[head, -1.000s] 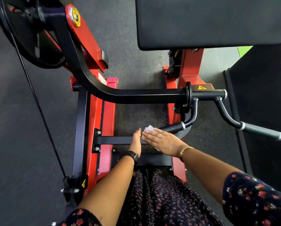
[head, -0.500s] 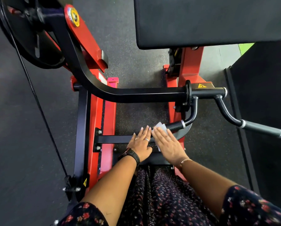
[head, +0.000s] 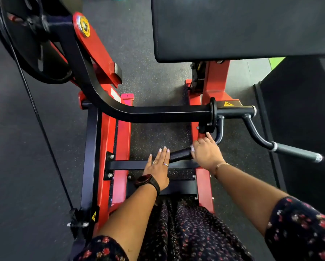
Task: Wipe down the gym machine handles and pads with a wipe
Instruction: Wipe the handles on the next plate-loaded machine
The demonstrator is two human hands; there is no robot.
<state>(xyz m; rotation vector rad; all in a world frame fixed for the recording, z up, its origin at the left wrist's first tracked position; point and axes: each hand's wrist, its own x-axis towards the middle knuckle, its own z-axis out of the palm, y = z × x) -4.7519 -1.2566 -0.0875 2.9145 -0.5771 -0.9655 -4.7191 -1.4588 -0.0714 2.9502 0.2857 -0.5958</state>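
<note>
Handle (head: 180, 155) shows between left hand (head: 157, 169) and right hand (head: 206, 153), which slid up.

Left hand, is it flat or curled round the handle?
Flat: the left hand lies with fingers straight at the end of the inner handle; the right hand curls round it.

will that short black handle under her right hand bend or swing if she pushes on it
Probably stiff: the short black tubular handle looks like thick metal, so the right hand shouldn't flex it. It may swing, since its curved stem joins the round black pivot hub.
</note>
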